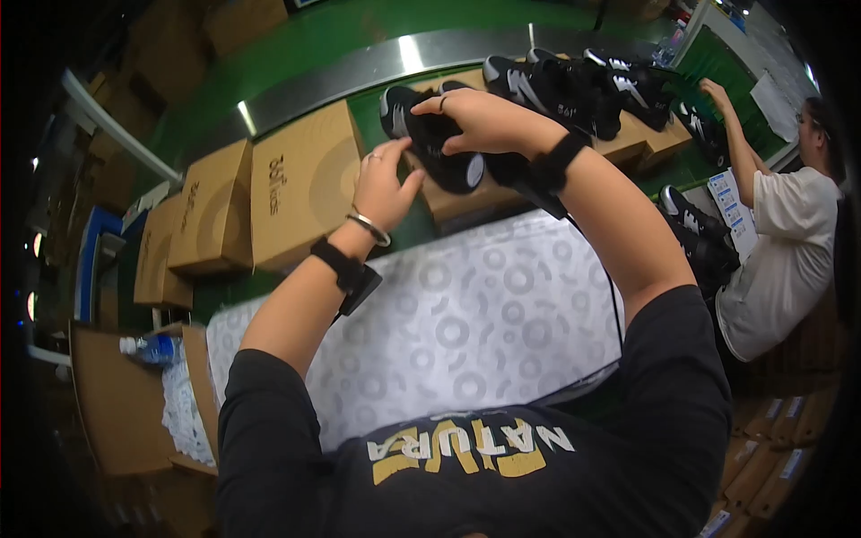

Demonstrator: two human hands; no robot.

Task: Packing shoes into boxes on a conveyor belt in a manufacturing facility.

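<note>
A black sneaker [397,109] with a grey side stripe and a pale round patch at its heel lies on a cardboard box [448,204] ahead of me. My left hand [386,186] is beside its near left side, thumb and fingers apart, fingertips close to the shoe. Over the sneaker reaches my right hand [489,121], thumb and forefinger spread in a wide curve. Whether either hand touches the shoe I cannot tell. Below them, white sheets of wrapping paper [430,332] printed with grey rings lie across the work surface in front of my body.
Several closed cardboard boxes [305,184] stand at left. More black sneakers [574,94] sit on boxes at right. A metal rail [332,85] runs behind. An open carton [117,403] with a bottle [152,348] is lower left. Another person [780,233] works at right.
</note>
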